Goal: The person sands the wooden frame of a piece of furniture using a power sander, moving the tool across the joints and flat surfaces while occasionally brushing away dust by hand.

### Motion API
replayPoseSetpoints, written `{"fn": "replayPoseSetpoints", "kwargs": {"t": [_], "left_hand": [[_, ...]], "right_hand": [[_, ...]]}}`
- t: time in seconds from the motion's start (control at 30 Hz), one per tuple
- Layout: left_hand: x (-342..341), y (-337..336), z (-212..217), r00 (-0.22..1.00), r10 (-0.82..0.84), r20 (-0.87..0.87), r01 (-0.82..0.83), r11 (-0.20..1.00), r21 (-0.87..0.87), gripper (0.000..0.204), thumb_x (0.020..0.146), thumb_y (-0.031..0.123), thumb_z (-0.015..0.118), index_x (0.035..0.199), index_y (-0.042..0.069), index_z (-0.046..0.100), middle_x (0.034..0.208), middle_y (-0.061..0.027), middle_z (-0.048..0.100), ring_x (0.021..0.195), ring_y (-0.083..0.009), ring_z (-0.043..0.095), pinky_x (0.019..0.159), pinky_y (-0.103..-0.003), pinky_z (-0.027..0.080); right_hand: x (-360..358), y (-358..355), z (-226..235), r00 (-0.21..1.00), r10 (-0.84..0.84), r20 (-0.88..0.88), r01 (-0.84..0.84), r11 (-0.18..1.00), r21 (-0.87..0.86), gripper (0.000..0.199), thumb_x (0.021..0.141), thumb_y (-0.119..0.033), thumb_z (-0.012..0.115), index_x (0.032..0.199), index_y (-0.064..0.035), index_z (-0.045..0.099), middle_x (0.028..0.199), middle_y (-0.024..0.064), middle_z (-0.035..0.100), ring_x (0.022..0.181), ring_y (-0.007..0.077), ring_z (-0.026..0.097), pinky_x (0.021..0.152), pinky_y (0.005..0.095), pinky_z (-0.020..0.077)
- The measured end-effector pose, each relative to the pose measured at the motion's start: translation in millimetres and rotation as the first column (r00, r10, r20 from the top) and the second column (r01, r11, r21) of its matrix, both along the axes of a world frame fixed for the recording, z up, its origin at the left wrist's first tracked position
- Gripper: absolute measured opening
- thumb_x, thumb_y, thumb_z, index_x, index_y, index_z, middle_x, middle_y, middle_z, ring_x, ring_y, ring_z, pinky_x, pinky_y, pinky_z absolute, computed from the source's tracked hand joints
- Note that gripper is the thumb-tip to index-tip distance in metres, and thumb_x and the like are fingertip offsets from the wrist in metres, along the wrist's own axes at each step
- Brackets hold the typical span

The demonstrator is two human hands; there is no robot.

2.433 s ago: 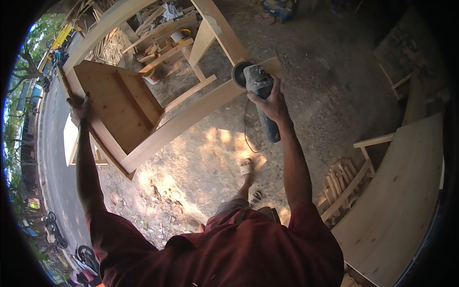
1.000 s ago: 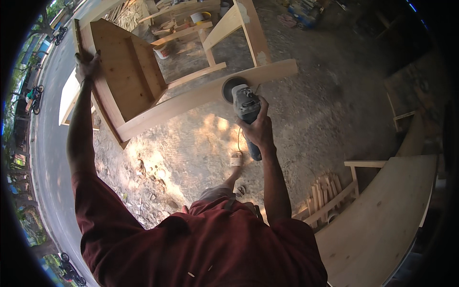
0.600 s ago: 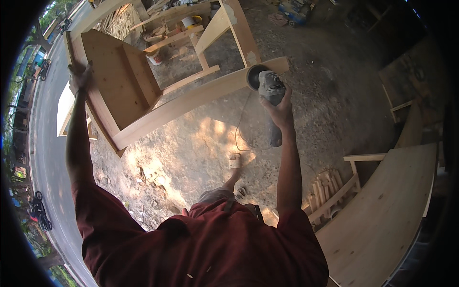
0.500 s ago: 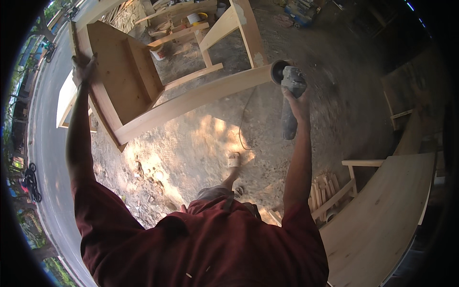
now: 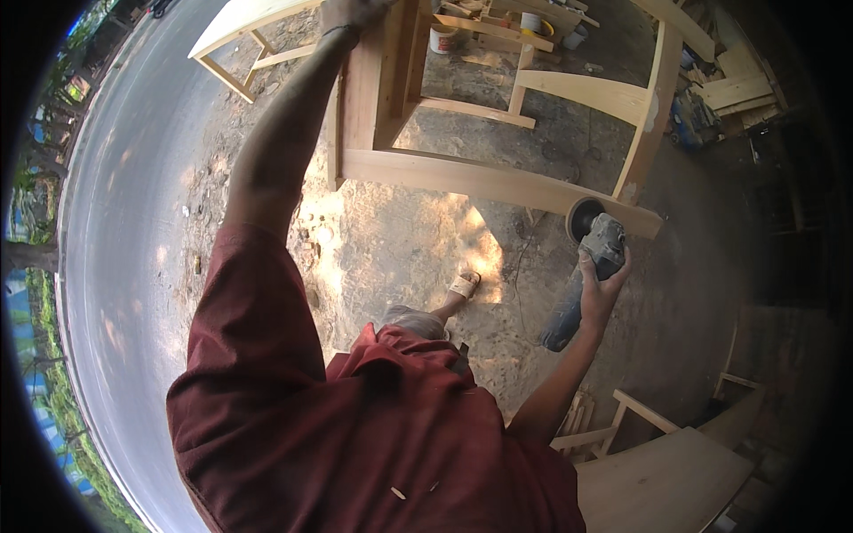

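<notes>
In my right hand [image 5: 602,286] is an angle grinder [image 5: 563,314], its fingers wrapped round the body behind the gear head. The grinder's round disc [image 5: 583,218] is at the face of a long pale wooden leg [image 5: 480,178], close to its right end; whether they touch I cannot tell. That leg belongs to a wooden furniture frame [image 5: 362,107] with a boxed panel, lying on its side. At the top edge of the view, my left hand [image 5: 354,12] grips the frame's upper left part; its fingers are partly cut off.
A pale wooden table [image 5: 258,25] stands beyond the frame by the road [image 5: 133,222]. Buckets [image 5: 442,38] and timber offcuts lie at the back. Near right is a large wooden panel [image 5: 662,484] with a framework. A cable [image 5: 526,240] runs over the dusty ground.
The view has swung, so the frame and road appear shifted. My right hand still holds the grinder by the leg's end, and my left hand still grips the frame.
</notes>
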State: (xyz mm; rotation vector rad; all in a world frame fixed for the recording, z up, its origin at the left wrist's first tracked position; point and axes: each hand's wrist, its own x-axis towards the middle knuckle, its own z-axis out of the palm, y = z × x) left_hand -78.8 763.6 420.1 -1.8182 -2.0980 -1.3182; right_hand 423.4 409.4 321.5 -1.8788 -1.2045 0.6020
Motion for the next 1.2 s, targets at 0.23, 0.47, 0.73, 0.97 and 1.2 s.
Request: {"fn": "replayPoseSetpoints", "kwargs": {"t": [0.23, 0.47, 0.73, 0.97, 1.2], "left_hand": [[17.5, -15.1, 6.7, 0.982, 0.120, -0.146, -0.100, 0.985, 0.141, 0.117, 0.075, 0.051, 0.082, 0.160, -0.002, 0.020, 0.147, -0.0370, 0.044, 0.129, -0.0503, 0.053, 0.104, -0.054, 0.048], [21.5, -17.7, 8.0, 0.998, 0.006, 0.064, -0.004, 1.000, -0.025, 0.123, 0.072, 0.048, 0.085, 0.161, 0.000, 0.015, 0.144, -0.0375, 0.046, 0.120, -0.0516, 0.058, 0.095, -0.055, 0.053], [26.3, -25.5, 10.9, 0.993, -0.003, 0.118, 0.010, 0.998, -0.059, 0.123, 0.073, 0.053, 0.084, 0.161, 0.001, 0.017, 0.148, -0.0376, 0.042, 0.114, -0.0500, 0.063, 0.091, -0.054, 0.055], [24.2, -29.6, 10.4, 0.988, -0.040, 0.147, 0.049, 0.997, -0.055, 0.120, 0.074, 0.049, 0.084, 0.161, 0.001, 0.017, 0.146, -0.0408, 0.041, 0.114, -0.0513, 0.062, 0.091, -0.054, 0.056], [18.4, -28.0, -3.1, 0.994, -0.046, 0.099, 0.036, 0.994, 0.099, 0.118, 0.073, 0.045, 0.086, 0.160, 0.000, 0.020, 0.144, -0.0408, 0.043, 0.122, -0.0524, 0.057, 0.096, -0.054, 0.054]], "right_hand": [[-163.1, 12.2, 79.9, 0.964, 0.267, 0.006, -0.264, 0.956, -0.126, 0.092, 0.088, -0.027, 0.078, 0.156, -0.0064, 0.021, 0.134, 0.0327, 0.058, 0.121, 0.0465, 0.062, 0.103, 0.0520, 0.0498], [-237.6, 49.6, 94.3, 0.889, 0.452, -0.079, -0.458, 0.868, -0.190, 0.090, 0.090, -0.026, 0.076, 0.156, -0.0076, 0.018, 0.119, 0.0336, 0.066, 0.105, 0.0483, 0.069, 0.089, 0.0534, 0.0569], [-279.4, 60.6, 79.2, 0.833, 0.553, -0.015, -0.543, 0.814, -0.206, 0.092, 0.091, -0.034, 0.074, 0.157, -0.0115, 0.014, 0.121, 0.0386, 0.063, 0.108, 0.0547, 0.065, 0.095, 0.0576, 0.0524], [-292.5, 56.7, 87.3, 0.834, 0.551, -0.001, -0.527, 0.796, -0.297, 0.092, 0.091, -0.034, 0.076, 0.156, -0.0050, 0.018, 0.129, 0.0384, 0.058, 0.114, 0.0517, 0.064, 0.096, 0.0555, 0.0524], [-295.0, 45.9, 84.3, 0.824, 0.565, 0.040, -0.524, 0.788, -0.322, 0.095, 0.090, -0.039, 0.074, 0.159, -0.0117, 0.013, 0.119, 0.0399, 0.063, 0.109, 0.0546, 0.065, 0.095, 0.0579, 0.0517]]}}
